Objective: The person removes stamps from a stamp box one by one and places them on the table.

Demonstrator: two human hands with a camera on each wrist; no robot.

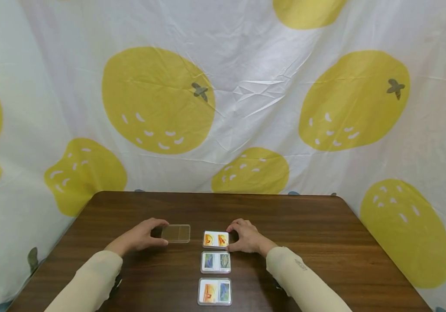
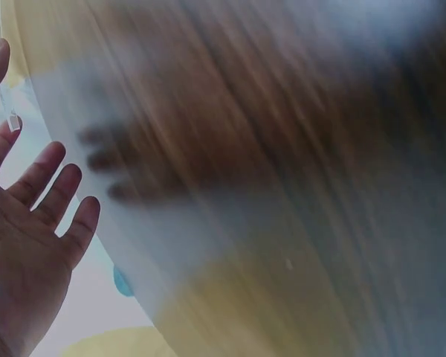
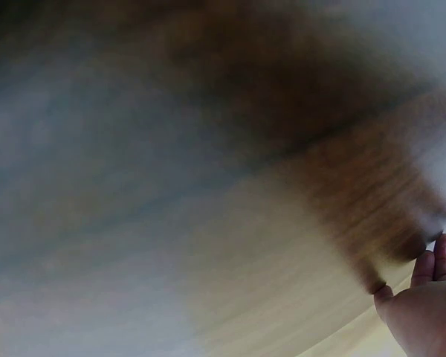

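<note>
At the left of the table's middle, my left hand (image 1: 142, 236) holds the near end of a clear plastic case (image 1: 178, 233) by its left corners, between thumb and fingers. The case's clear edge (image 2: 13, 121) shows by the fingertips in the left wrist view. My right hand (image 1: 247, 237) grips the right end of the farthest clear card case (image 1: 216, 239), thumb at its near corner and fingers at its far one. That case shows two orange pictures on white. In the right wrist view, the fingertips of the right hand (image 3: 431, 297) reach down to the tabletop.
Two more card cases lie in a column toward me: a middle one (image 1: 215, 262) with blue and green pictures, and a nearest one (image 1: 214, 291) with an orange and a blue picture. Behind the dark wooden table (image 1: 305, 216) hangs a white curtain (image 1: 246, 65) with yellow fruit.
</note>
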